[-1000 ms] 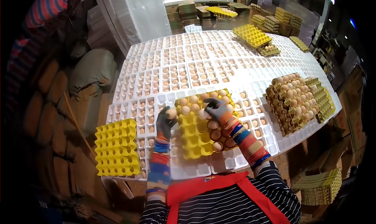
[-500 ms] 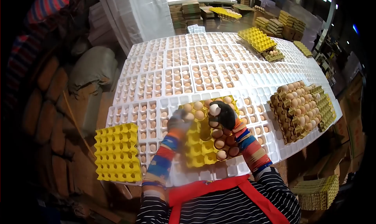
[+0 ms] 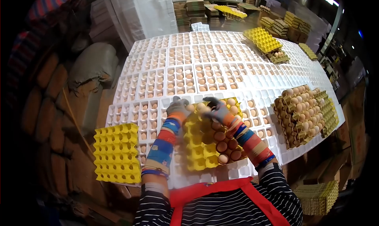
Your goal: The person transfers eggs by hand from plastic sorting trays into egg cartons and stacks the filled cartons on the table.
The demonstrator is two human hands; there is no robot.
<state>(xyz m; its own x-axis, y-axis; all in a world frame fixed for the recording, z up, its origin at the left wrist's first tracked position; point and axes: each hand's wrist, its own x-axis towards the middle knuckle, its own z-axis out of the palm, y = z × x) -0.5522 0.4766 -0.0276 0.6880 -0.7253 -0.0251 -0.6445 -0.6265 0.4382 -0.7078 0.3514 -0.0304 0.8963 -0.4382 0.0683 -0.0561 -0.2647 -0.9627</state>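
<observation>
A yellow egg tray (image 3: pixel 196 151) lies in front of me, with brown eggs (image 3: pixel 222 146) along its right side and far edge and bare cups at the near left. My right hand (image 3: pixel 218 110), in a dark grey glove, reaches over the tray's far half; its fingers and thumb are round a pale egg (image 3: pixel 203 108), slightly blurred. At the tray's far left corner is my left hand (image 3: pixel 178 108), also gloved, over a white tray. Its fingers are curled, and whatever they may hold is hidden.
White trays (image 3: pixel 200 89) of eggs cover the table. An upturned yellow tray stack (image 3: pixel 117 153) sits at the near left. Stacked trays of eggs (image 3: pixel 302 113) stand at the right, and more yellow trays (image 3: pixel 262 40) lie farther back. Sacks (image 3: pixel 92 66) are beyond the left edge.
My right hand has moved left over the tray, away from where it held a pale egg. My left hand has shifted slightly away from me and left, off the tray's eggs.
</observation>
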